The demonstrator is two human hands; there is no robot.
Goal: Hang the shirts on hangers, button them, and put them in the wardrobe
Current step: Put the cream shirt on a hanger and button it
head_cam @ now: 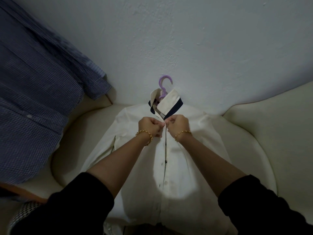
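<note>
Against the back edge of the sofa (254, 133), your white shirt (189, 150) lay on its purple hanger (163, 93); your left hand (149, 125) and right hand (177, 123) pinched its top placket; buttoning looked barely begun; wardrobe not yet reached.

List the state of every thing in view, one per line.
white shirt: on hanger, flat on sofa, collar raised.
purple hanger: inside white shirt, hook out.
left hand: pinches shirt front below collar.
right hand: pinches shirt front below collar.
blue checked shirt: draped at left.
</note>
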